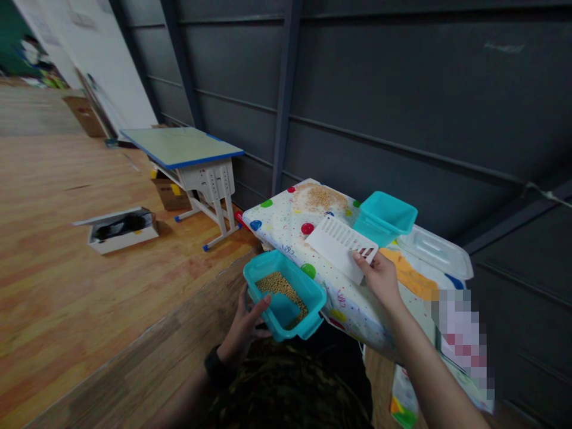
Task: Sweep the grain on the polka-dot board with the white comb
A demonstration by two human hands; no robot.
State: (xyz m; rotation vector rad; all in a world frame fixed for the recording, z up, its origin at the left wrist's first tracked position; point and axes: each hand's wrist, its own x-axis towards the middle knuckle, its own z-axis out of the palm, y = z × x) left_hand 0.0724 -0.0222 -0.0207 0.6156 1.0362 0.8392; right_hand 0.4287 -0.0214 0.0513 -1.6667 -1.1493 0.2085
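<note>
My left hand [248, 319] is closed on the rim and side of a teal plastic container [319, 292], held at the table's front edge. Inside it, round yellowish beans [279, 286] lie mostly along the far side, leaving part of the bottom bare. Between thumb and fingers, my right hand [382, 277] grips a flat white card with rows of slots [333, 247], tilted above the tablecloth. Past the card, a loose pile of beans and finer pale grains [324, 196] is spread at the table's far left. A second teal container [386, 214] stands behind the card.
A balloon-print cloth [286, 226] covers the table. A clear plastic lid [435, 250] and an orange cloth [406, 274] lie at its right. Dark wall panels [402, 89] rise behind. Leftward stand a school desk [183, 146] and an open white box [125, 235] on the floor.
</note>
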